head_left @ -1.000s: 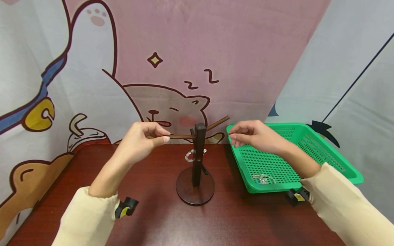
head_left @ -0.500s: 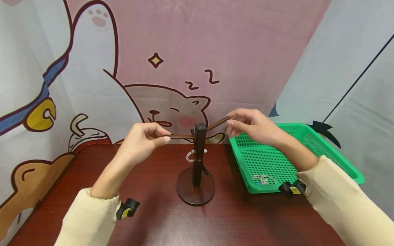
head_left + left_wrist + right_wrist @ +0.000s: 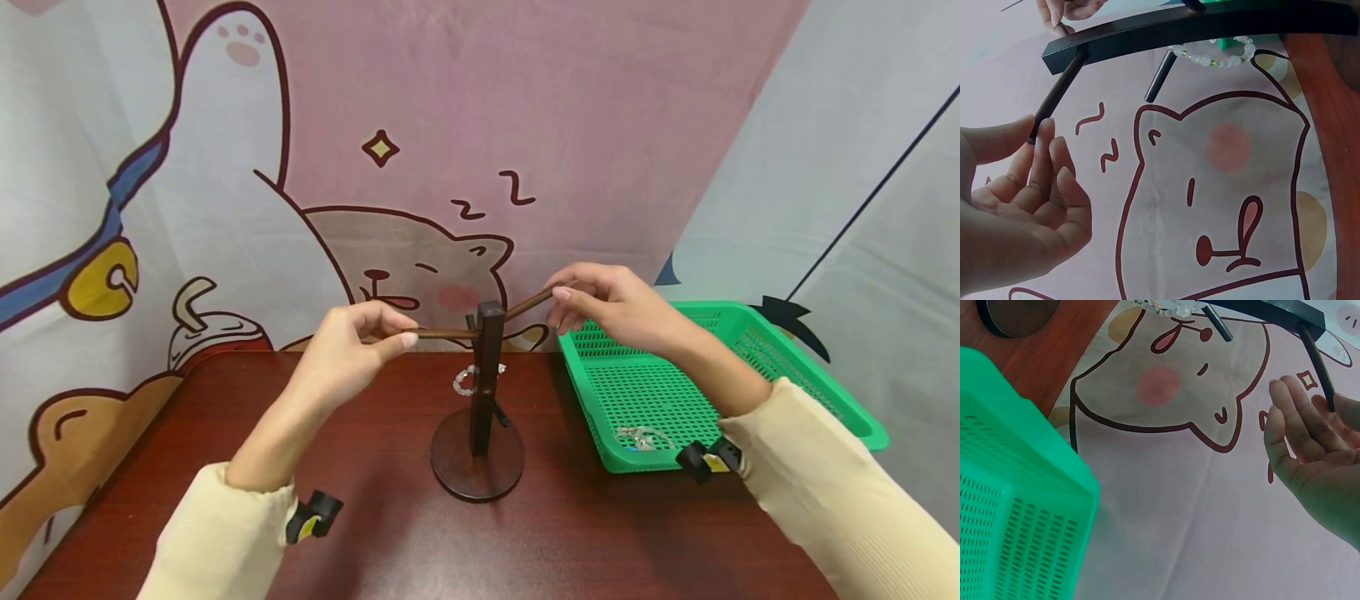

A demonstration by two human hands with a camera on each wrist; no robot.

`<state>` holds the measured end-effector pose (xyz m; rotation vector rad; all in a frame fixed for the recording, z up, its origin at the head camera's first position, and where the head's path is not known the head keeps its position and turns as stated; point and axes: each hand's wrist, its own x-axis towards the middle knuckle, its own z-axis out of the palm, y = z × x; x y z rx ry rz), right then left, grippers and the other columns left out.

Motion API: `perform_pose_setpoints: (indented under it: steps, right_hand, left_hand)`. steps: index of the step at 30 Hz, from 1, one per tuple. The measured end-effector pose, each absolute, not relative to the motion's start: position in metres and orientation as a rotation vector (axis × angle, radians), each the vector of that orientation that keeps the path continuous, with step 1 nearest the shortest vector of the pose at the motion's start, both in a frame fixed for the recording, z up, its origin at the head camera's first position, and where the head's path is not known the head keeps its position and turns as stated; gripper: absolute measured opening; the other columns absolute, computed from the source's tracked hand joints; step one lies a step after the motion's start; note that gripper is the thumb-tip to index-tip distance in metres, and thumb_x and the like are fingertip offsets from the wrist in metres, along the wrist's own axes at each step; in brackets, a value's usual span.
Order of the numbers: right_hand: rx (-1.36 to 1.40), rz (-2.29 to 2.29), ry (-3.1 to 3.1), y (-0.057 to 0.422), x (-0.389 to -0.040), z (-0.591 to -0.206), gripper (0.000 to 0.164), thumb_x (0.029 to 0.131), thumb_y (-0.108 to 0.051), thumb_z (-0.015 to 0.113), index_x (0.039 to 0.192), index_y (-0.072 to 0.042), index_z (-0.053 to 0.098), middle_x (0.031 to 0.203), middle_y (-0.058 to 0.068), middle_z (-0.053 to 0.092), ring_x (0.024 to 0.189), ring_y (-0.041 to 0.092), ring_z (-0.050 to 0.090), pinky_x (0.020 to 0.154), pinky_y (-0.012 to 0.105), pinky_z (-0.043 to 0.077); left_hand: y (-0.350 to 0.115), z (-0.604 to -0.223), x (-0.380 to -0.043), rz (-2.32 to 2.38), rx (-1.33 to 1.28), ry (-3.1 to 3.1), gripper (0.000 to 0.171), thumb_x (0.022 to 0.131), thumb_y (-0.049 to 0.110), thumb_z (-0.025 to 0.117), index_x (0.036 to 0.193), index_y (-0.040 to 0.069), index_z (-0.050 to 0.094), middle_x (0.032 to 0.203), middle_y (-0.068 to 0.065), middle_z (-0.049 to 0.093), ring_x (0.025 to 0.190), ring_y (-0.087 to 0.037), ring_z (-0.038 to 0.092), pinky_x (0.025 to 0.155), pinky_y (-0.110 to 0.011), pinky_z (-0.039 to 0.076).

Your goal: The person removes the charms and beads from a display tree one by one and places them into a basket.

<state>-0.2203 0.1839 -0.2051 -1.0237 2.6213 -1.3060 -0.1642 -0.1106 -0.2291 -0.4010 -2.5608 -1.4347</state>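
A dark wooden peg stand [image 3: 486, 379] with a round base stands upright on the table. My left hand [image 3: 341, 350] pinches the outer end of its left peg [image 3: 447, 333] between thumb and fingertips. At the other side, the right hand [image 3: 611, 307] holds the tip of the upper right peg [image 3: 529, 303] the same way. Behind the post, a clear beaded bracelet [image 3: 1219, 61] hangs on a back peg [image 3: 1160, 78], partly hidden by the post in the head view. A short lower peg [image 3: 498, 412] juts toward the front, with nothing on it.
To the right, a green plastic basket [image 3: 660, 461] sits on the reddish-brown table [image 3: 360, 500], under my right forearm. Clear beaded jewelry [image 3: 641, 437] lies in its near left corner. A cartoon-printed curtain [image 3: 600, 125] hangs close behind the table.
My right hand has moved left and up from beside the basket's edge and now pinches the right peg's tip. The left hand has kept its pinch on the left peg throughout.
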Motion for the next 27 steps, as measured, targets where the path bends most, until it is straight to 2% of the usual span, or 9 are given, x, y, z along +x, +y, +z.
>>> perform_pose_setpoints:
  steps: [4,10,12,16,21,27]
  right_hand:
    - [-1.02,-1.304,2.621,0.184,-0.22,-0.205,0.021,0.096,-0.011,0.047,0.108,0.003,0.057,0.082,0.014,0.065,0.074,0.029,0.063,0.067,0.032,0.05]
    - [-1.011,-1.3,2.616,0.185,-0.221,-0.205,0.021,0.096,-0.01,0.047,0.108,0.003,0.056,0.082,0.012,0.066,0.072,0.022,0.064,0.067,0.033,0.05]
    - [-1.005,-1.305,2.611,0.185,-0.221,-0.204,0.021,0.096,-0.011,0.047,0.108,0.003,0.056,0.082,0.012,0.066,0.072,0.023,0.064,0.067,0.033,0.051]
    - [-0.992,-1.302,2.613,0.185,-0.221,-0.204,0.021,0.096,-0.012,0.047,0.108,0.002,0.057,0.082,0.012,0.066,0.073,0.024,0.063,0.067,0.033,0.05]
    - [-0.995,-1.295,2.622,0.185,-0.22,-0.203,0.021,0.095,-0.012,0.047,0.107,0.002,0.057,0.082,0.011,0.066,0.072,0.023,0.063,0.067,0.032,0.05]
    - [-1.005,-1.295,2.621,0.185,-0.22,-0.204,0.02,0.095,-0.011,0.047,0.107,0.003,0.057,0.081,0.011,0.066,0.071,0.022,0.063,0.066,0.033,0.05]
  left_hand:
    - [-0.109,-0.232,-0.163,-1.418,-0.387,-2.548,0.009,0.084,0.008,0.064,0.092,0.004,0.066,0.095,-0.007,0.066,0.077,-0.017,0.058,0.067,-0.032,0.041]
    - [-0.105,-0.237,-0.16,-1.456,-0.347,-2.564,0.018,0.085,0.012,0.064,0.101,0.004,0.063,0.084,-0.007,0.065,0.079,-0.019,0.056,0.069,-0.033,0.04]
    - [-0.104,-0.238,-0.159,-1.468,-0.328,-2.59,0.024,0.085,0.015,0.065,0.105,0.003,0.061,0.086,-0.007,0.064,0.083,-0.021,0.057,0.072,-0.034,0.041]
    - [-0.099,-0.247,-0.158,-1.469,-0.365,-2.649,0.025,0.084,0.018,0.066,0.103,0.002,0.061,0.089,-0.007,0.066,0.089,-0.02,0.058,0.078,-0.037,0.042]
    - [-0.087,-0.263,-0.153,-1.501,-0.489,-2.661,0.021,0.082,0.017,0.068,0.099,0.005,0.064,0.08,-0.001,0.065,0.083,-0.015,0.058,0.072,-0.034,0.044]
    - [-0.068,-0.282,-0.146,-1.521,-0.626,-2.666,0.025,0.08,0.017,0.07,0.103,0.007,0.064,0.078,0.004,0.065,0.078,-0.011,0.059,0.073,-0.035,0.046]
